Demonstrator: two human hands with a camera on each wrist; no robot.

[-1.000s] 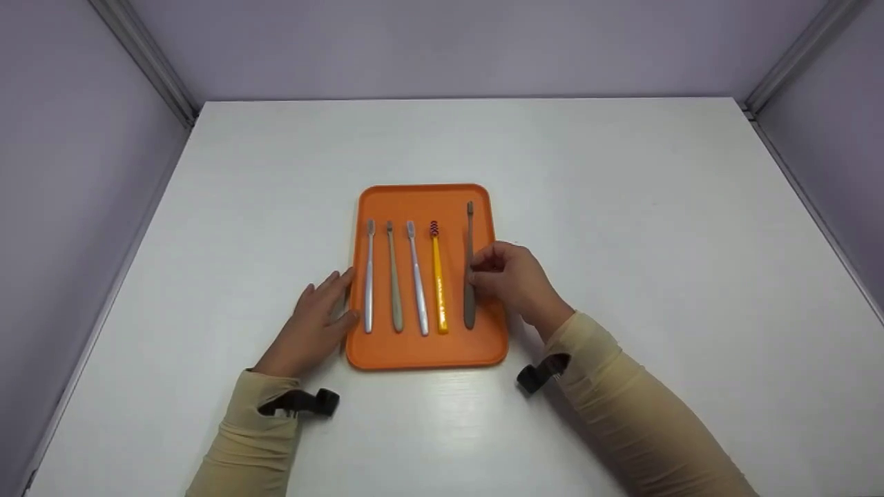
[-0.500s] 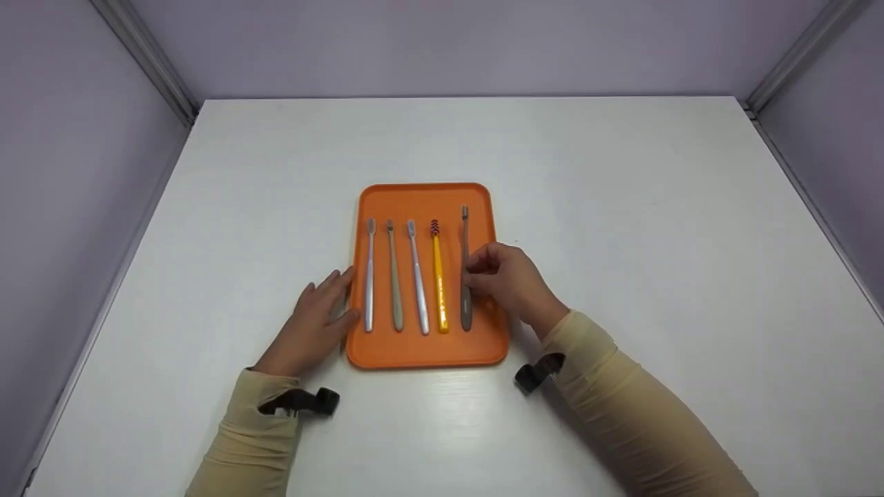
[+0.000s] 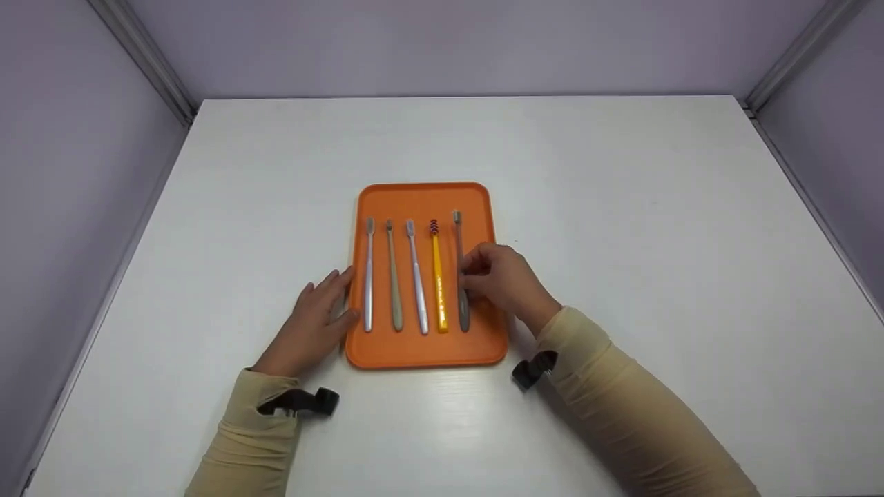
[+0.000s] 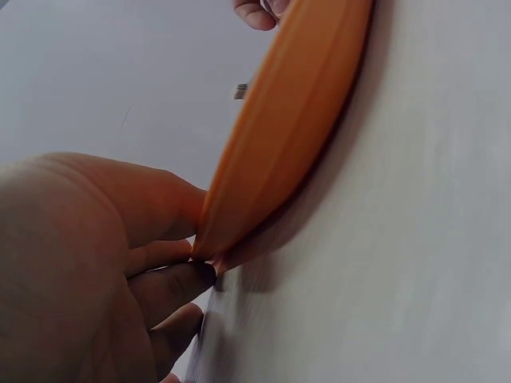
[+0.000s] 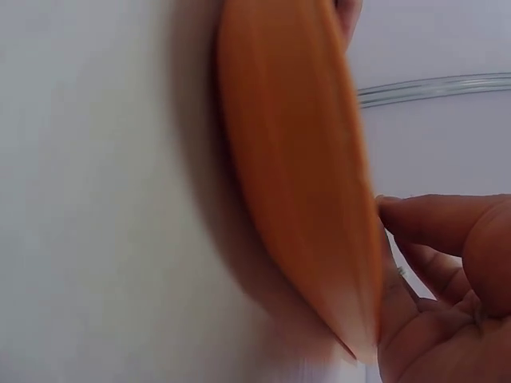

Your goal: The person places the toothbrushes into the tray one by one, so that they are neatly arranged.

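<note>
At frame centre our right hand (image 3: 501, 279), pinching the grey brush (image 3: 460, 276), has slid it left and down, nearly level beside the yellow brush (image 3: 438, 279) on the tray (image 3: 421, 348), so the row looks nearly squared, while our flat left hand (image 3: 314, 328) steadies the rim.

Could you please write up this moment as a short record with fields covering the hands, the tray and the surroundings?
left hand: fingers straight, resting against the left rim of the orange tray
right hand: pinches the dark grey toothbrush, rightmost on the tray
other brushes, left to right: silver toothbrush, olive toothbrush, white toothbrush, yellow toothbrush
layout: five brushes side by side, heads pointing away from the person
surface: white table
surroundings: lilac walls
</note>
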